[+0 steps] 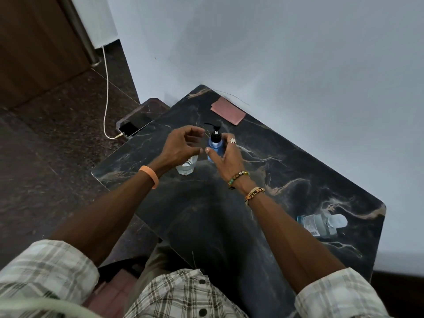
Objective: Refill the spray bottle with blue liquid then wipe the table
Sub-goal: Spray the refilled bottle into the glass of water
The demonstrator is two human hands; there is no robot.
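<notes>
Gripping the spray bottle (215,145) with your right hand (226,154), thumb and fingers curled round its blue body, you keep it upright on the table (275,180). Your left hand (181,145) hovers beside the pump, fingers loosely curled, holding nothing, above a glass (186,167).

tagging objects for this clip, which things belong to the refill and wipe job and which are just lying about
Job:
blue spray bottle, gripped by the right hand
clear bottle lying on its side
pink cloth
table

Lying about:
phone on its white cable
the glass by the left hand, probably
</notes>
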